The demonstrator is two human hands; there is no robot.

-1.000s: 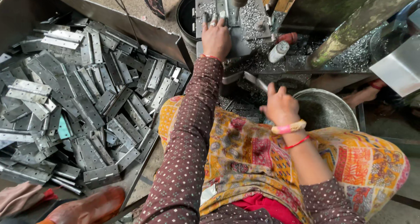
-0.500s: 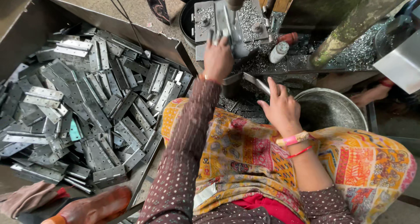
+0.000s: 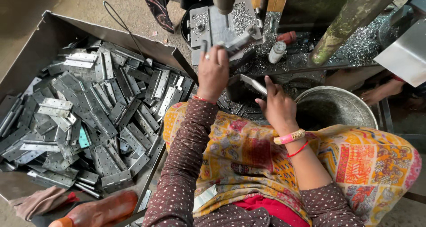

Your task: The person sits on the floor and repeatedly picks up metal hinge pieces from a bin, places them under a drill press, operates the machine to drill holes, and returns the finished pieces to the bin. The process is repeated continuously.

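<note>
Left hand (image 3: 213, 74) clamped on hinge (image 3: 235, 44) under drill, fingertips hidden, right hand (image 3: 277, 106) open, empty.

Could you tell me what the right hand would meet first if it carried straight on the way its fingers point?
Probably the angled metal piece just beyond the right hand; its fingertips look almost on it, though depth is unclear.

Soft even daylight, faint shadows, sharp focus, slight wide-angle distortion.
</note>
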